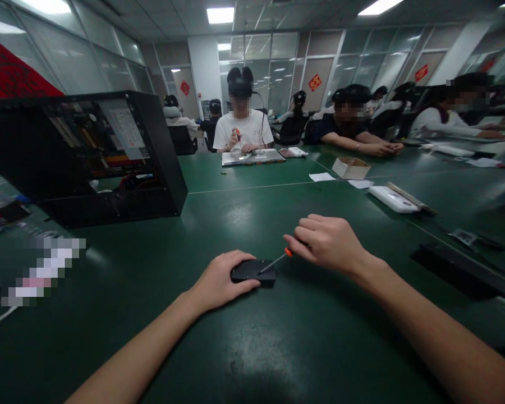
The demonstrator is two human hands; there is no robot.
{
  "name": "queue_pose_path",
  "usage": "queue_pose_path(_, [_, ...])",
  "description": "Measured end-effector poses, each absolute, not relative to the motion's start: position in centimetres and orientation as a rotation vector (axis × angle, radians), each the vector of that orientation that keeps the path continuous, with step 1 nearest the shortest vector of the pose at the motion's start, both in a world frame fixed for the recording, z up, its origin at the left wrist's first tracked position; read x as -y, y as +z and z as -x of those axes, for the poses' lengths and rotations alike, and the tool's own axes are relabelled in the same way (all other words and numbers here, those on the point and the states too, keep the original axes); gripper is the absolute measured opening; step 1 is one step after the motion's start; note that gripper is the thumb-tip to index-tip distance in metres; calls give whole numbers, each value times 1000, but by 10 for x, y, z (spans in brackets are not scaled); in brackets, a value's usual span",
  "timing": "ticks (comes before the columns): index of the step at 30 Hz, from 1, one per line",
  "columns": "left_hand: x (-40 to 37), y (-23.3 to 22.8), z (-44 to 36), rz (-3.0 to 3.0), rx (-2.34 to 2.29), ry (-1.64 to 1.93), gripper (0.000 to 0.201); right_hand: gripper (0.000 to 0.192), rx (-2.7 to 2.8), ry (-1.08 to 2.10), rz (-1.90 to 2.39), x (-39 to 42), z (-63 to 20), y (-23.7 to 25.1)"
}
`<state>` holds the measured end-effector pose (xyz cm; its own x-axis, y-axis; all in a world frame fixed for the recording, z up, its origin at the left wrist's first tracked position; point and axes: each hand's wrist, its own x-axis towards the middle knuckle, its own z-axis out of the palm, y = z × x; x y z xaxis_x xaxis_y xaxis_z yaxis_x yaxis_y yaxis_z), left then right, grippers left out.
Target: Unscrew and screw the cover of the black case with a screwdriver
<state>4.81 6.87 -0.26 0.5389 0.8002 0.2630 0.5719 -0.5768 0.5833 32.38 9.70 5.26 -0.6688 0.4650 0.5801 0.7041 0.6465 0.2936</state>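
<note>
A small flat black device (255,271) lies on the green table (278,336) in front of me. My left hand (221,279) rests on its left side and pins it down. My right hand (328,242) grips a thin screwdriver (278,260) with an orange collar. Its metal shaft slants down to the left, and the tip touches the top of the black device.
An open black computer case (88,157) stands at the left. A white device (393,199) and a small cardboard box (350,167) lie at the right, a black bar (458,269) nearer. Several people sit working across the table; one holds a screwdriver over a laptop (252,157).
</note>
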Motion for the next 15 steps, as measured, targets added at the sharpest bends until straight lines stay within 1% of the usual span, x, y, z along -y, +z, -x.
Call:
queue_pose_path(3, [-69, -1, -47, -2339, -1097, 717, 41, 49, 2255, -665, 925, -116, -358, 32])
queue_pose_path(6, [-71, 0, -47, -2331, -1090, 700, 40, 49, 2202, -636, 964, -127, -375, 26])
queue_pose_path(15, [-72, -2, -47, -2342, -1075, 703, 36, 52, 2263, -558, 983, -122, -359, 22])
